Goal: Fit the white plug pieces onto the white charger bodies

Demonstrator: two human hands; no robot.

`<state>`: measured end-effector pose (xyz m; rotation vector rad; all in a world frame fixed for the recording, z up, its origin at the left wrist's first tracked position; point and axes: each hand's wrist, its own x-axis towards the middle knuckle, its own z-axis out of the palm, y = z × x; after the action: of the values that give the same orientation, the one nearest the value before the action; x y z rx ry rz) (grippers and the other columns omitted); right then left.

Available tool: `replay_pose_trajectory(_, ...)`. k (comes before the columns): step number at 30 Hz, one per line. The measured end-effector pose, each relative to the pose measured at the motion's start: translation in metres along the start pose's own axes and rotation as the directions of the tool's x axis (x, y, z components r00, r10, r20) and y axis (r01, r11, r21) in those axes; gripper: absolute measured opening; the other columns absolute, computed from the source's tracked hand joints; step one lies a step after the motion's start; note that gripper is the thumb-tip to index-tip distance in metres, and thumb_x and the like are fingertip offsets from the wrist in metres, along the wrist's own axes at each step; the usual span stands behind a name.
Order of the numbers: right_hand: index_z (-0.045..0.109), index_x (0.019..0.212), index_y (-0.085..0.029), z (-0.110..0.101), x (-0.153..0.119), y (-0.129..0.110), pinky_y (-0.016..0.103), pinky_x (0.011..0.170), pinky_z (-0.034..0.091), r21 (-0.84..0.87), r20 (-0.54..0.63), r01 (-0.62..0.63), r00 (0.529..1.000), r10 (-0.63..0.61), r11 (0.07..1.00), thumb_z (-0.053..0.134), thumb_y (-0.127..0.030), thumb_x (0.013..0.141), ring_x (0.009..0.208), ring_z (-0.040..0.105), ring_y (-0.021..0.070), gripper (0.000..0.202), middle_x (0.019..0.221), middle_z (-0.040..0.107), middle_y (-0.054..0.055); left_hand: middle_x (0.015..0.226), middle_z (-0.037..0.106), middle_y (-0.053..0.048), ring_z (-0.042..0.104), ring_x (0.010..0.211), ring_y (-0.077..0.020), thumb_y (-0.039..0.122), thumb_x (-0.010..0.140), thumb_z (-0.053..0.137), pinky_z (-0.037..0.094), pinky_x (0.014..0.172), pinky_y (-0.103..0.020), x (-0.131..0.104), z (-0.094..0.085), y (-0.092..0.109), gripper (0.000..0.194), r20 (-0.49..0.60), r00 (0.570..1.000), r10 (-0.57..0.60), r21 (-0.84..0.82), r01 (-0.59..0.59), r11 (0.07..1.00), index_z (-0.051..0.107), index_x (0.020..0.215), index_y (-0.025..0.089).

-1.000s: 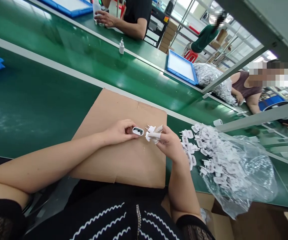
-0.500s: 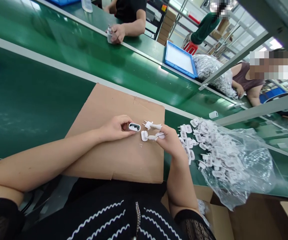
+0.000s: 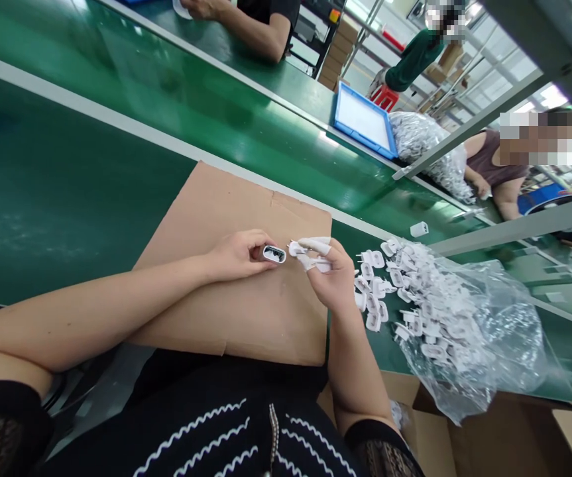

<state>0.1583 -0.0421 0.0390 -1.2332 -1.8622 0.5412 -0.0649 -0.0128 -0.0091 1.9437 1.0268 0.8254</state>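
Note:
My left hand (image 3: 242,255) is closed around a white charger housing (image 3: 274,254), its open oval end facing right and some parts showing inside. Just right of it, my right hand (image 3: 329,265) pinches a small white plug piece (image 3: 295,249) with metal pins between white-covered fingertips. A gap separates the plug piece from the housing. Both hands are over a brown cardboard sheet (image 3: 201,311). Whether the right palm holds another piece is hidden.
Many white plug pieces (image 3: 429,298) lie heaped right of the cardboard, partly on a clear plastic bag (image 3: 509,331). A lone white housing (image 3: 419,229) stands behind them. Across the green bench are a blue tray (image 3: 365,122) and co-workers. An open carton (image 3: 494,430) sits below.
My right hand's fingers have closed together, and the plug piece now points toward the housing; one of two pieces seen before is no longer visible. The co-worker's hand opposite has moved left.

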Motion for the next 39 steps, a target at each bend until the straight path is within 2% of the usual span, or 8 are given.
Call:
replay_pose_trajectory(6,0.067,0.114,-0.021,0.024,0.002,-0.006,0.033,0.081,0.055,-0.172,0.135,0.082,0.989,-0.059,0.982,0.059,-0.014,0.080,0.093,0.067,0.0215,0.036,0.105,0.072,0.007,0.082,0.062,0.000,0.055,0.070,-0.0140,0.045,0.081,0.070,0.041,0.062,-0.026,0.000,0.000,-0.001,0.028,-0.003,1.000,0.000,0.030,0.000,1.000,0.068,0.093,0.019)
replay_pose_trajectory(11,0.068,0.114,-0.020,0.026,0.003,-0.004,0.033,0.083,0.053,-0.229,0.222,0.132,0.972,-0.080,0.964,0.054,-0.013,0.082,0.098,0.066,0.0235,0.036,0.107,0.070,0.009,0.083,0.063,-0.001,0.057,0.073,-0.0150,0.045,0.081,0.071,0.042,0.062,-0.025,0.000,0.000,-0.003,0.028,0.014,1.000,-0.008,0.019,0.008,1.000,0.068,0.093,0.019)
replay_pose_trajectory(16,0.068,0.108,-0.021,0.027,0.002,-0.006,0.031,0.075,0.051,-0.293,0.234,0.144,0.969,-0.075,0.945,0.052,-0.011,0.081,0.091,0.066,0.0226,0.034,0.103,0.070,0.008,0.087,0.067,0.000,0.059,0.071,-0.0136,0.042,0.085,0.070,0.045,0.064,-0.025,-0.004,0.001,-0.007,0.039,-0.027,0.992,0.123,0.068,-0.121,0.990,0.066,0.118,0.024)
replay_pose_trajectory(20,0.067,0.106,-0.021,0.029,0.002,-0.004,0.029,0.071,0.049,-0.296,0.228,0.139,0.971,-0.071,0.945,0.053,-0.011,0.081,0.086,0.064,0.0213,0.031,0.099,0.069,0.006,0.097,0.071,-0.005,0.065,0.081,-0.0170,0.044,0.094,0.058,0.047,0.066,-0.026,-0.008,0.004,-0.013,0.039,-0.083,0.951,0.297,0.304,-0.259,0.917,0.063,0.125,0.021)
replay_pose_trajectory(24,0.067,0.104,-0.021,0.032,0.002,-0.002,0.028,0.072,0.047,-0.330,0.210,0.116,0.976,-0.047,0.937,0.052,-0.008,0.077,0.086,0.063,0.0211,0.034,0.094,0.068,0.006,0.100,0.072,-0.011,0.067,0.087,-0.0222,0.044,0.099,0.050,0.048,0.066,-0.030,-0.009,0.006,-0.012,0.042,-0.036,0.925,0.378,0.564,-0.293,0.772,0.061,0.125,0.014)
replay_pose_trajectory(28,0.068,0.103,-0.020,0.035,-0.002,-0.002,0.028,0.072,0.048,-0.269,0.155,0.062,0.988,-0.020,0.961,0.053,-0.009,0.076,0.085,0.063,0.0204,0.033,0.095,0.068,0.006,0.094,0.071,-0.014,0.066,0.082,-0.0240,0.045,0.099,0.046,0.043,0.061,-0.032,-0.009,0.006,-0.004,0.045,0.010,0.939,0.342,0.684,-0.257,0.683,0.062,0.121,0.010)
replay_pose_trajectory(33,0.069,0.106,-0.020,0.039,-0.007,-0.004,0.030,0.078,0.050,-0.235,0.098,0.024,0.995,0.000,0.972,0.052,-0.007,0.074,0.091,0.063,0.0214,0.038,0.099,0.069,0.007,0.090,0.070,-0.016,0.066,0.080,-0.0263,0.048,0.097,0.047,0.042,0.059,-0.033,-0.010,0.005,0.002,0.046,0.005,0.951,0.309,0.676,-0.231,0.699,0.065,0.115,0.009)
replay_pose_trajectory(39,0.074,0.101,-0.021,0.044,-0.009,0.001,0.033,0.086,0.051,0.034,-0.007,-0.081,0.997,0.081,0.996,0.057,-0.010,0.074,0.087,0.065,0.0186,0.033,0.095,0.074,0.004,0.088,0.071,-0.014,0.066,0.079,-0.0254,0.046,0.096,0.049,0.044,0.062,-0.032,-0.010,0.004,0.006,0.040,0.015,0.949,0.315,0.692,-0.237,0.682,0.068,0.104,0.012)
